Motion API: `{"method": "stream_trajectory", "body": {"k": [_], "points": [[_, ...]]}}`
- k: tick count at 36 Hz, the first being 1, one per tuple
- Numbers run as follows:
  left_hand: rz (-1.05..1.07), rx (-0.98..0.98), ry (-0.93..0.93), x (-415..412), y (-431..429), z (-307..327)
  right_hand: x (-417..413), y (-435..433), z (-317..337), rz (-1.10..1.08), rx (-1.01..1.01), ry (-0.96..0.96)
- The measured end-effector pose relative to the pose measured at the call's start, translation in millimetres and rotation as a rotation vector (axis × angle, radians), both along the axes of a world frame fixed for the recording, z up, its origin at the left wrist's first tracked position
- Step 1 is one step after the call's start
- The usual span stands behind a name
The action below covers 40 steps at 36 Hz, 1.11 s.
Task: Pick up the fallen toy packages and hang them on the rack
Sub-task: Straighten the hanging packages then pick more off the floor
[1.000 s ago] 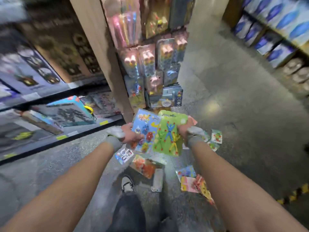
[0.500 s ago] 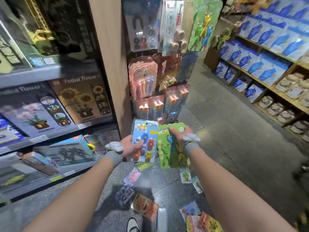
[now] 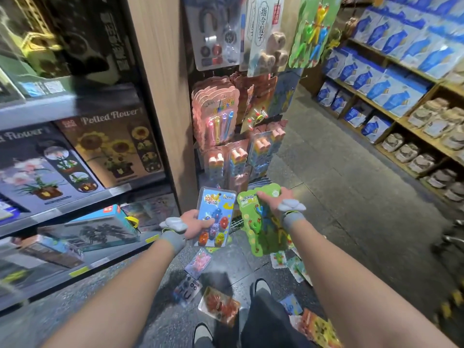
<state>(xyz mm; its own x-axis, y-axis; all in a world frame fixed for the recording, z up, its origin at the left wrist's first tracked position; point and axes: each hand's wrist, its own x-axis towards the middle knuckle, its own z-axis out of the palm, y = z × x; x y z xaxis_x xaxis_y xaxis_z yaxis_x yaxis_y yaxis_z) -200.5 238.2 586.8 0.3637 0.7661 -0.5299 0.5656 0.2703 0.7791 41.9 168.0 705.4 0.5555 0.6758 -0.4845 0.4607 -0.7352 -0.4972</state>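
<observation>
**Two packages in hand, none hung yet, more on the floor**

The grey floor point(image 3: 339, 197) fills the view from 3 to 6 o'clock. At 9 o'clock, shelves hold large boxes, among them a potted flower box point(image 3: 108, 146). At 2 o'clock another shelf unit point(image 3: 401, 84) carries blue packs.

The rack point(image 3: 236, 223) stands at 12 o'clock beside a wooden post point(image 3: 160, 96), already crowded with hanging blister cards from top to bottom.

Just below centre, at the foot of the rack, the person holds two packages side by side. The left hand point(image 3: 194, 222) grips the blue package point(image 3: 216, 217) by its left edge, fingers curled behind and thumb on the front. The right hand point(image 3: 273, 203) pinches the green package point(image 3: 261, 222) near its top. Both cards are off the floor and near the rack, but neither is on a hook.

Several fallen cards lie around the feet at 6 o'clock:
- a pink package point(image 3: 198, 262)
- a magnet package point(image 3: 187, 290)
- an orange package point(image 3: 219, 306)
- small white-edged cards point(image 3: 278, 258)
- a yellow package point(image 3: 319, 327)

By my reading the task is early. Two pick-ups are done, their hanging is the step in hand, and at least five more packages are left to gather.
</observation>
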Motion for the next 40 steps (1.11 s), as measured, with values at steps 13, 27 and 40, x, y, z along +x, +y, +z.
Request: {"method": "stream_trajectory", "body": {"k": [13, 27, 40], "points": [[0.075, -0.06, 0.207, 8, 46, -60, 26, 59, -30, 0.074, -0.057, 0.039], [0.2, -0.162, 0.342, 59, 92, -133, 72, 149, -76, 0.221, -0.199, 0.086], [0.003, -0.194, 0.588, 81, 116, -125, 72, 165, -103, 0.345, -0.233, 0.1]]}}
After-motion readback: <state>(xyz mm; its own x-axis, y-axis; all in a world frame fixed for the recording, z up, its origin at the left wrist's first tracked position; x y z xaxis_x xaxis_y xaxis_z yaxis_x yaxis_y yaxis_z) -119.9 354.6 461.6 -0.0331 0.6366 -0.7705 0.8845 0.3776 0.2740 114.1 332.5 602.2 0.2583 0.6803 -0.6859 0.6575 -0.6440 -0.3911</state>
